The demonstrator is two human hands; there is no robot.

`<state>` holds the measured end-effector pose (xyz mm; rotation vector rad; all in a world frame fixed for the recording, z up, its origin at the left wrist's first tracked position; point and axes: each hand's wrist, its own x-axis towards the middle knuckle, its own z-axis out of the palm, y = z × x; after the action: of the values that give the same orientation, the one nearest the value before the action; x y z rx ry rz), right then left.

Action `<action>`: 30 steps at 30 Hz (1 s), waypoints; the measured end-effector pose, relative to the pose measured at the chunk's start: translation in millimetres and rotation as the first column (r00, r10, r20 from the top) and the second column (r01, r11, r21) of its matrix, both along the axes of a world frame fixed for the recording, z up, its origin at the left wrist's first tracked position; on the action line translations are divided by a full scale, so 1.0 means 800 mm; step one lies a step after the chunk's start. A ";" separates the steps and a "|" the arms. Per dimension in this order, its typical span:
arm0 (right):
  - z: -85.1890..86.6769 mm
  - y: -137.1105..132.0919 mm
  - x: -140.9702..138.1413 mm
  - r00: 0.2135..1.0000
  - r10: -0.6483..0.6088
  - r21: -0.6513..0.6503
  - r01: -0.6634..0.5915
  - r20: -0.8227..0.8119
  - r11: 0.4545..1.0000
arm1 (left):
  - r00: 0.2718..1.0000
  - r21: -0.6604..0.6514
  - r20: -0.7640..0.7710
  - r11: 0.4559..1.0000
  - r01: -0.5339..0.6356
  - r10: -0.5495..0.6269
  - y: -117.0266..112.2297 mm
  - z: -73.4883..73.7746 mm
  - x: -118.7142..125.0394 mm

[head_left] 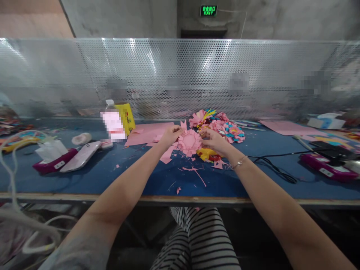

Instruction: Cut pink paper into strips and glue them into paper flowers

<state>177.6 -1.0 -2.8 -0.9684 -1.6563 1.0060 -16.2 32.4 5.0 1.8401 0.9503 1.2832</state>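
Observation:
A round pink paper flower (189, 141) with a ring of folded petals and a flat centre is between my hands above the table. My left hand (169, 137) has its fingers closed at the flower's upper left edge, where a forked pink paper piece (183, 125) sticks up. At the right edge, my right hand (216, 142) is curved with its fingers apart; whether the fingertips touch the petals is hard to see. Under the right hand lies crumpled yellow paper (207, 154). Behind it is a heap of pink, blue and yellow paper flowers (225, 127).
Pink paper sheets (149, 131) and scraps lie on the blue table (112, 183). Leftward are a bottle (110, 107), a yellow box (128, 118), a phone (81, 156) and a purple box (53, 161). A black cable (277, 172) lies right. A perforated screen (168, 63) stands behind.

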 end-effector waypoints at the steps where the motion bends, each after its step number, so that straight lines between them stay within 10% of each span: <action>1: -0.001 0.002 0.000 1.000 -0.003 0.015 0.003 0.007 1.000 | 1.000 0.001 -0.004 1.000 0.004 -0.004 0.001 0.000 0.000; 30: -0.004 0.002 -0.001 0.997 0.037 0.010 -0.038 0.074 0.999 | 0.994 0.039 -0.107 0.999 -0.005 0.009 -0.009 0.003 0.004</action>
<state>177.2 0.4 -6.0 -0.9806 -1.7455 0.9951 -13.3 24.9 7.5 1.9544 0.9954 1.2250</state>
